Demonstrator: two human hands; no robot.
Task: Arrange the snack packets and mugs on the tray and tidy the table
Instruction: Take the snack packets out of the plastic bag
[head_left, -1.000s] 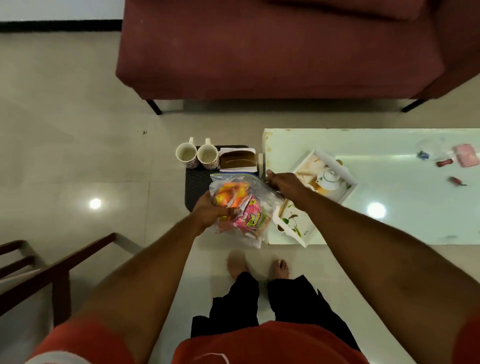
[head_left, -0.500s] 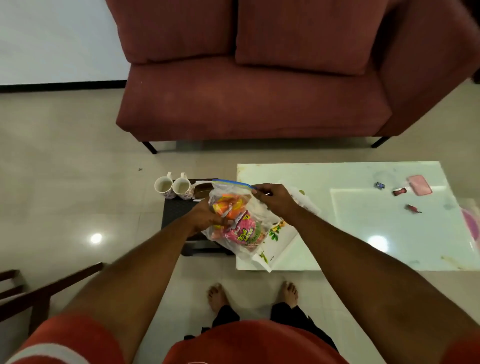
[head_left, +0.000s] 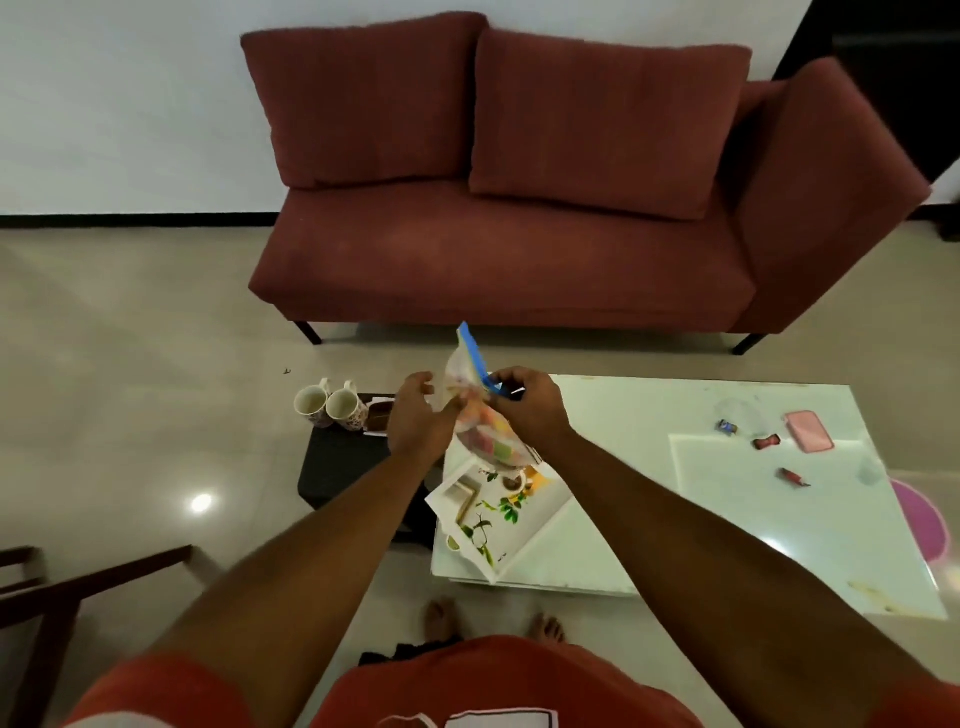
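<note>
- Nearest, a white rectangular tray with a printed leaf-and-cup pattern (head_left: 524, 525) lies flat and askew on a glossy white glass-topped table (head_left: 675, 525). One corner points at the person, and its left corner juts past the table's left edge.
- Just above the tray's far end hangs a clear plastic zip bag with a blue seal strip (head_left: 480, 431), bulging with pink, orange and green snack packets.
- Its long axis runs nearly upright: the seal end points up and away, the full bottom down toward the tray, not clearly touching it.
- Right hand (head_left: 524, 410) pinches the blue strip at the bag's neck; left hand (head_left: 415, 421) holds the neck from the other side, fingers curled on the film.
- Left of the tray and beyond it, two white patterned ceramic mugs (head_left: 327, 408) stand upright side by side at the far edge of a low black square stool (head_left: 340, 465), handles pointing away.
- Right of the tray the tabletop is bare up to a flat pink case (head_left: 809, 430) and small red wrappers (head_left: 766, 442), well apart.
- Far beyond the tray stands a maroon fabric sofa (head_left: 519, 260), with a strip of bare floor between them.
</note>
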